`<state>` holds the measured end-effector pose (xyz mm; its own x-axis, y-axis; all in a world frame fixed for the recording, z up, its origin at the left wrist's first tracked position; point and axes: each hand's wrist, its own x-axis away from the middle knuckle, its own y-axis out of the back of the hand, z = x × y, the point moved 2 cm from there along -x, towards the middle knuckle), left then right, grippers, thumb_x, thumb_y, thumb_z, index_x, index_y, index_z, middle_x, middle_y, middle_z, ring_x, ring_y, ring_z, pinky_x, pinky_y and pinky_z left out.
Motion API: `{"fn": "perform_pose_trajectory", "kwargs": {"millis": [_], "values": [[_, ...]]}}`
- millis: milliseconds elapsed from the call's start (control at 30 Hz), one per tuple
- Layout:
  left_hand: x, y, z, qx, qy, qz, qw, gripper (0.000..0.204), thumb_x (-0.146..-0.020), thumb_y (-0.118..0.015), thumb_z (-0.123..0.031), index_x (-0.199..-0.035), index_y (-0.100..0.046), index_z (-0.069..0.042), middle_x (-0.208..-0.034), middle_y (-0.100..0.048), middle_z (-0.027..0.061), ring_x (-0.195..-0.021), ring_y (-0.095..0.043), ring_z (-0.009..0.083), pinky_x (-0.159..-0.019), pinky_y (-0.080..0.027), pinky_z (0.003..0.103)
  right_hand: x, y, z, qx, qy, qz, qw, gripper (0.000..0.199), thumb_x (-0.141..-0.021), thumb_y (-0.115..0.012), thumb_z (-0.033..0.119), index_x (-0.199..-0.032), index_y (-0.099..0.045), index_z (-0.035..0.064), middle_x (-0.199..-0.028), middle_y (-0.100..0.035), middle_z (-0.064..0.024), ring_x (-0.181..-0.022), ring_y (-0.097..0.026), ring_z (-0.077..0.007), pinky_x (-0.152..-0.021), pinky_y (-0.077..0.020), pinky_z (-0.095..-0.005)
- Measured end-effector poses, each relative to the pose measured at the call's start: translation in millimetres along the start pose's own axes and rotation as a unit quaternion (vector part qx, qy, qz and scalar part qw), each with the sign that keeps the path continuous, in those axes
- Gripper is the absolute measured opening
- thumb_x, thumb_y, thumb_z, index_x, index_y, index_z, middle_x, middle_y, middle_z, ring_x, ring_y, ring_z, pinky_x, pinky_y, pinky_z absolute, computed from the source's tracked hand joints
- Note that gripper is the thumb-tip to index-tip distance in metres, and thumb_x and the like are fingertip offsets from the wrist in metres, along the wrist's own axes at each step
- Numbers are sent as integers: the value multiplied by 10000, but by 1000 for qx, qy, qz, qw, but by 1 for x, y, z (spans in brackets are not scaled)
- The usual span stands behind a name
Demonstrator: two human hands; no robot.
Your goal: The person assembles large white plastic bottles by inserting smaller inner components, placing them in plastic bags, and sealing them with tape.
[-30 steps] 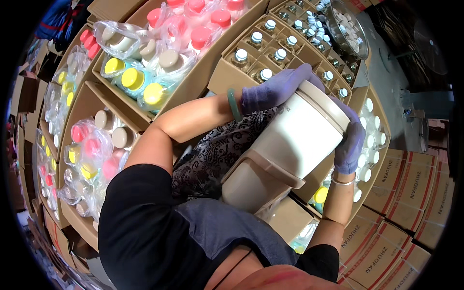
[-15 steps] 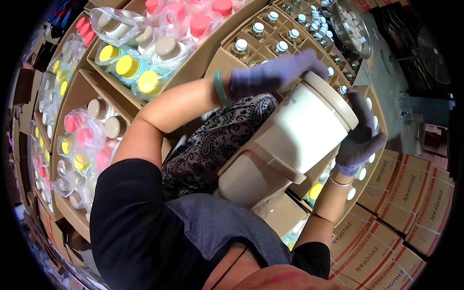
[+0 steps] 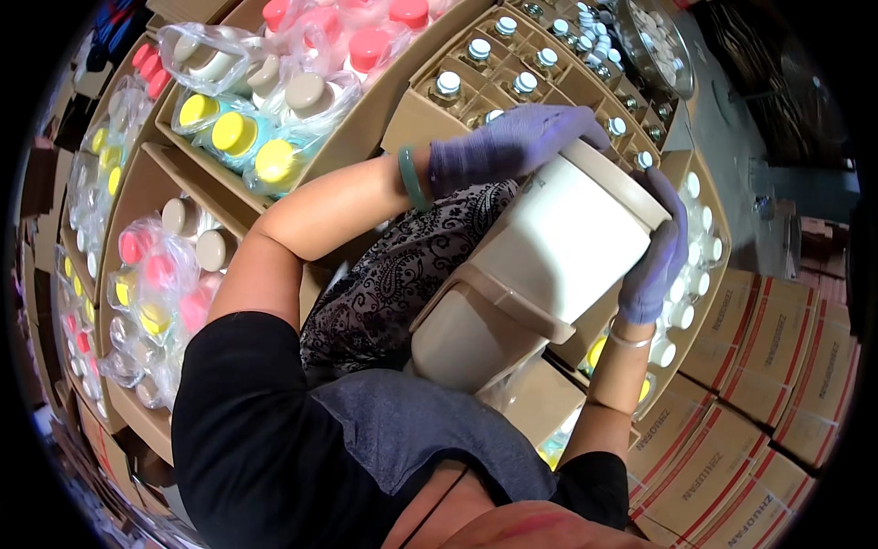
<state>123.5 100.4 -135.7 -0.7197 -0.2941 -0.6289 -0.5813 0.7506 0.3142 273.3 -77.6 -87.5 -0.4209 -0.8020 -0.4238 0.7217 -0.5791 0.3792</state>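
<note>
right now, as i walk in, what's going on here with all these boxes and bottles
A person has both gloved hands at a large white container: the left hand at the left of its beige top rim, the right hand at the right. The container is tilted, its lower end toward the person's body. Beyond it, a divided carton holds clear bottles with pale caps. Stacked cartons stand to the right.

That lidded canister (image 3: 585,252) looks like smooth plastic, glossy where the light catches it. The gloves (image 3: 512,146) are matt knitted cloth, the stacked cartons (image 3: 768,343) dull cardboard, the bags (image 3: 206,64) crinkled shiny film, the bowl (image 3: 686,80) polished metal.
</note>
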Motion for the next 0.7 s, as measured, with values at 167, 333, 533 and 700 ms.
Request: {"fn": "perform_pose_trajectory", "kwargs": {"millis": [167,333,533,700], "values": [[-22,-5,-12,187,208,25,960,603,-1092,-219,-413,-1151,-665,-11,-1078,-706,159,-1003,-680,262,-947,-501,366,-10,12,-6,-58,-47,10,997,567,-1017,-514,465,-1195,-659,-53,-1160,-688,-147,-1068,-644,-223,-980,-479,-353],[-41,-1,-13,115,130,34,984,572,-1105,-208,-333,-1059,-641,39,-1027,-710,166,-950,-686,310,-934,-508,368,-12,12,-18,-168,-32,20,985,604,-1004,-526,498,-1181,-661,-63,-1208,-671,-158,-1115,-622,-227,-999,-467,-360],[-37,-5,-17,52,19,46,997,461,-1087,-218,-167,-1066,-617,61,-1044,-698,191,-948,-684,323,-905,-525,342,-13,11,-37,-216,6,38,976,636,-980,-535,533,-1130,-675,-69,-1207,-659,-186,-1147,-607,-272,-1062,-430,-400],[-41,-10,-37,54,48,58,996,352,-1059,-333,-154,-1100,-619,47,-1072,-700,163,-1006,-677,262,-908,-508,307,-7,8,-55,-306,46,51,949,515,-986,-552,420,-1154,-668,-53,-1203,-658,-191,-1165,-602,-302,-1079,-419,-424]]}}
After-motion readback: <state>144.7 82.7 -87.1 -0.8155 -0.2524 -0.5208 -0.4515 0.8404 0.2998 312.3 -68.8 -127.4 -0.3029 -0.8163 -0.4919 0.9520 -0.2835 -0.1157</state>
